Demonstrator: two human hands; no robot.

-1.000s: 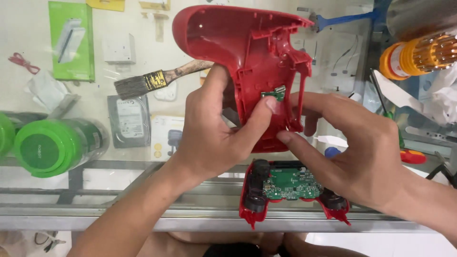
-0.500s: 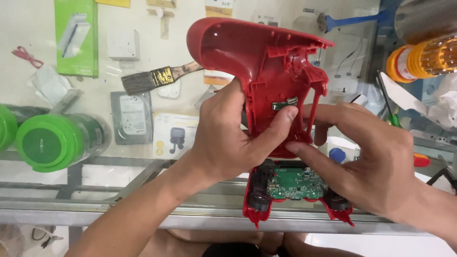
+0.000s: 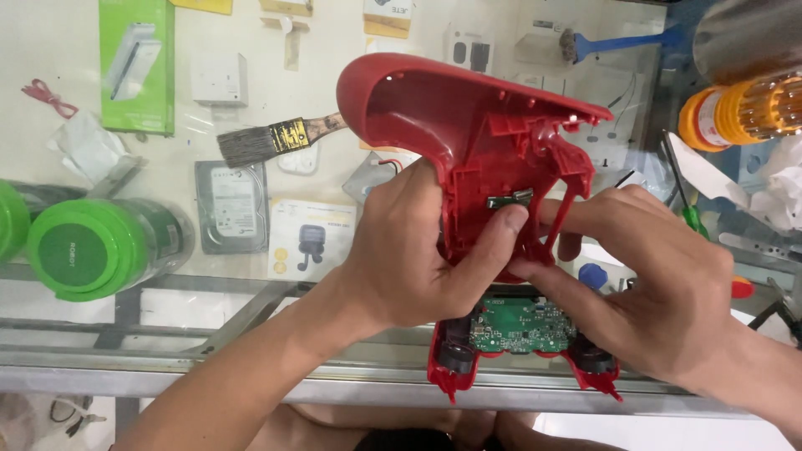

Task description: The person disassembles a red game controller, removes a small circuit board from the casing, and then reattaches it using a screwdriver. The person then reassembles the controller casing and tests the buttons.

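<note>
Above the glass counter (image 3: 251,392), both hands hold a red controller shell (image 3: 468,142) tilted up, hollow side toward the camera. Left hand (image 3: 401,259) wraps its lower edge, thumb pressed on a small metal part (image 3: 510,200) inside; right hand (image 3: 660,292) pinches the thin red strut beside it. Risk, as judged: too much thumb pressure could snap the strut or dislodge the part onto the green circuit board (image 3: 520,324) below. Under the glass: green upright box (image 3: 136,67) far left, white square box (image 3: 219,78) beside it, pale card with earbuds picture (image 3: 311,238) mid-shelf.
</note>
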